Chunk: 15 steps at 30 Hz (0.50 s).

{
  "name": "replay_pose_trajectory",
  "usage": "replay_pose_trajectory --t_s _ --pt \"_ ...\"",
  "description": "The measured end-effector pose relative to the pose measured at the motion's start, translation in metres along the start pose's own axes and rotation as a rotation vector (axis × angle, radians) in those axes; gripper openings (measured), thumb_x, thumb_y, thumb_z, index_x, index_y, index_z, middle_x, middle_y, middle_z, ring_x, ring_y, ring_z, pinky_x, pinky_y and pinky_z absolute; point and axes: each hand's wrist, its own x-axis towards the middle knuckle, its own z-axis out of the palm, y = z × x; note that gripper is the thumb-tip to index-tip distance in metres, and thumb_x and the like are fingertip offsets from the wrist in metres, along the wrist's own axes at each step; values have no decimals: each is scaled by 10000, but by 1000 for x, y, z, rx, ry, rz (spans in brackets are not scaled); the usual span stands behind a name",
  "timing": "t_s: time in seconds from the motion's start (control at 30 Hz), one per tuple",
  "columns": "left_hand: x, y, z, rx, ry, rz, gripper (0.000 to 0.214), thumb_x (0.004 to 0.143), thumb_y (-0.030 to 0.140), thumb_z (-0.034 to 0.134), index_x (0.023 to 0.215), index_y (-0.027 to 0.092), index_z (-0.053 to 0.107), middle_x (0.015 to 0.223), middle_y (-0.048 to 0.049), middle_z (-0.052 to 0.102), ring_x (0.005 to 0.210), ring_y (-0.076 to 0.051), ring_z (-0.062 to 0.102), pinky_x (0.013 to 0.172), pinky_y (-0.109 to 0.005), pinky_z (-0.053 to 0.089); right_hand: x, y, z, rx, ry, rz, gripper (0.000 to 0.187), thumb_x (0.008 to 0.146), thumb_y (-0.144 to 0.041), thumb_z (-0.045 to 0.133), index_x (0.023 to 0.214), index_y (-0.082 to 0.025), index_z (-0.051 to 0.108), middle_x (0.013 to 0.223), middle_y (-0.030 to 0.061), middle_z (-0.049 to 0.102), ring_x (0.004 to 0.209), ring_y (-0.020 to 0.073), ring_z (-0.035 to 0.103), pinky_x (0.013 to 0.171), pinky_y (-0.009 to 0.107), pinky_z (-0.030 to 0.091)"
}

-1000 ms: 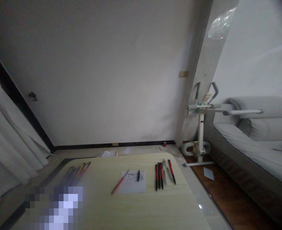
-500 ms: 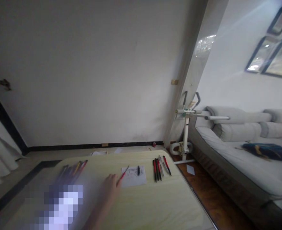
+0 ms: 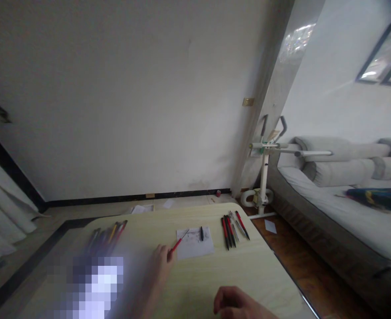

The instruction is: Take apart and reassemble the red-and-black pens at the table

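Note:
My left hand (image 3: 164,257) is closed around the near end of a thin red pen (image 3: 178,243). The pen's narrow grey end points away over a white sheet of paper (image 3: 195,252) with dark marks on it. A short black pen piece (image 3: 201,233) lies on the sheet. At the lower edge, my right hand (image 3: 238,305) hovers over the table with fingers loosely bent and nothing visible in them. Beyond it, to the right of the paper, several red, black and silver pens (image 3: 229,231) lie side by side.
The pale table (image 3: 255,270) has a rounded far corner. At its left lie several coloured pens (image 3: 110,232), partly hidden by a blurred bright patch. An exercise machine (image 3: 264,177) and a grey sofa (image 3: 341,221) stand to the right, a wall (image 3: 132,110) behind.
My right hand has come into view at the bottom. The left hand still holds the red pen by the paper. The whole scene has shifted slightly right as the view turned.

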Motion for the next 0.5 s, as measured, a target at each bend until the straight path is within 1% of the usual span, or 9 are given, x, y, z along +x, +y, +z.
replay_pose_trajectory --t_s 0.07,0.17,0.23,0.33,0.4,0.43,0.5 --pt "1 -1 0 4 -1 19 159 759 139 427 702 153 574 782 -84 594 720 -170 560 669 -260 387 17 -5 -4 88 10 -27 204 731 -180 531 930 -175 576 674 -37 545 562 69 464 515 186 340" --pt "4 -7 3 -38 -26 36 149 739 142 440 678 167 573 745 -73 597 694 -172 565 645 -261 396 36 -14 -10 116 -8 -32 229 667 -200 561 890 -164 598 665 -36 541 540 63 433 494 178 304" --pt "5 -12 5 -89 -23 23 144 726 142 450 664 174 576 703 -63 596 670 -170 567 629 -257 402 47 -18 -15 113 -3 -45 224 644 -208 576 860 -158 607 664 -32 548 527 60 425 478 173 295" --pt "8 -15 8 -204 56 -7 119 721 161 473 669 183 577 685 -54 598 644 -157 565 616 -241 410 64 -22 -25 176 -36 -96 205 668 -226 557 849 -140 597 614 -27 549 470 51 401 447 169 281" --pt "13 -11 9 -286 112 -20 72 717 200 511 683 187 573 682 -45 596 600 -142 545 592 -229 407 80 -28 -31 246 -40 -158 203 708 -240 532 872 -130 579 589 -22 548 435 45 383 425 167 269" --pt "17 -8 9 -321 127 -32 61 715 229 532 693 187 572 665 -36 589 559 -134 523 566 -227 400 90 -33 -34 268 -9 -196 208 721 -246 533 890 -131 570 601 -20 551 428 41 377 416 164 263" --pt "29 3 9 -400 125 -58 111 728 294 546 734 186 573 594 -9 554 494 -123 474 509 -222 375 113 -46 -40 283 125 -278 255 730 -281 556 948 -148 550 641 -25 550 418 35 377 400 161 269"
